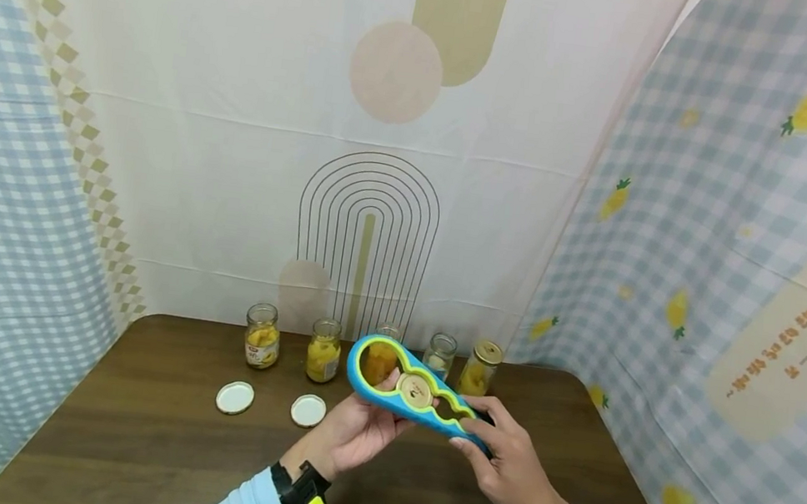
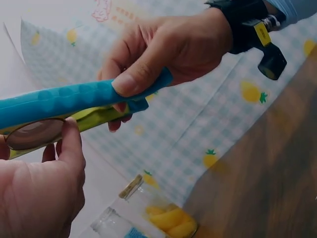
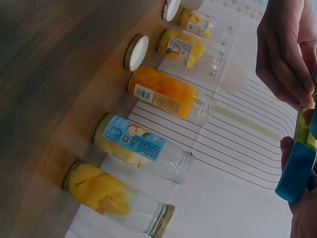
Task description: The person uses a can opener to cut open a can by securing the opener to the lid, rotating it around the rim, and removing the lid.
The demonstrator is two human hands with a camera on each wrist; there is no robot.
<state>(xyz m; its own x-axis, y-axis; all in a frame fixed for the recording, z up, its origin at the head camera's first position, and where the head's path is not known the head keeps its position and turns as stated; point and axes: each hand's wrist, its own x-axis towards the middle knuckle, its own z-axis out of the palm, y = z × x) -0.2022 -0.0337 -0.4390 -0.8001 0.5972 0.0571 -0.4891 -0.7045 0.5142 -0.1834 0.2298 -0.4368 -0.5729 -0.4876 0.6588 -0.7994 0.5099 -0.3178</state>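
Held in the air above the brown wooden worktop [image 1: 148, 422], the blue-and-yellow multi-ring plastic jar opener [image 1: 411, 388] looks light, stiff and grippy. The right hand [image 1: 509, 463] pinches its narrow end, the surest hold, while the left hand [image 1: 359, 431] curls under a gold metal lid [image 1: 415, 390] seated in one ring.

5 jars [image 1: 324, 350] behind 2 lids [image 1: 235, 397] on table [image 1: 146, 439]
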